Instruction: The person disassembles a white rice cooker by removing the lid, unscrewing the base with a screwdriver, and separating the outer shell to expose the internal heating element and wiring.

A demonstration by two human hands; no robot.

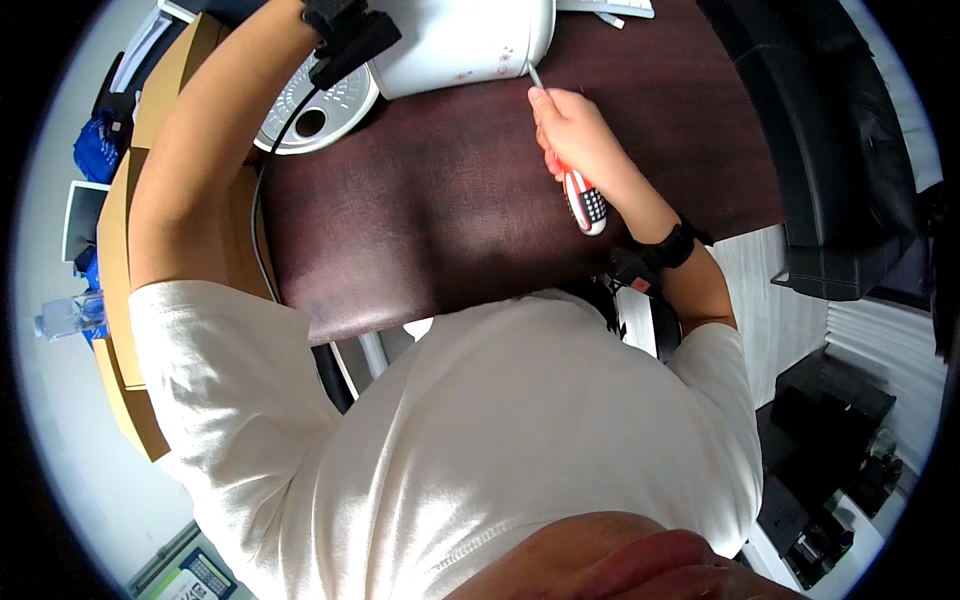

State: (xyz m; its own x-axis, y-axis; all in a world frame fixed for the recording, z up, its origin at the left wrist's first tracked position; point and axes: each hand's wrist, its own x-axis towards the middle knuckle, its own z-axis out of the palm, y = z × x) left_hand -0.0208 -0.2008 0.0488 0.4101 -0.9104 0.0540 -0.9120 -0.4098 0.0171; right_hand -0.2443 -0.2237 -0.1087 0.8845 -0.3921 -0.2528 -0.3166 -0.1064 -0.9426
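Observation:
My right hand [578, 135] is closed around a screwdriver [586, 207] with a red and white handle that has a black dotted grip. The screwdriver's metal shaft points away from me, and its tip meets the lower right edge of a white rounded appliance [455, 50] printed with small pink flowers. A grey, slotted round base [345, 112] with a dark round opening faces left on the appliance. My left arm reaches up past that base. Its wrist wears a black strap and device, and the hand lies beyond the top edge, out of view.
The appliance lies on a dark brown table [430, 220]. A black cable [257, 215] runs down the table's left side. Cardboard boxes [118, 290] stand at the left with a clear plastic bottle [70, 317] beyond. A black padded chair [835, 130] is at the right; a white object [610, 8] lies far back.

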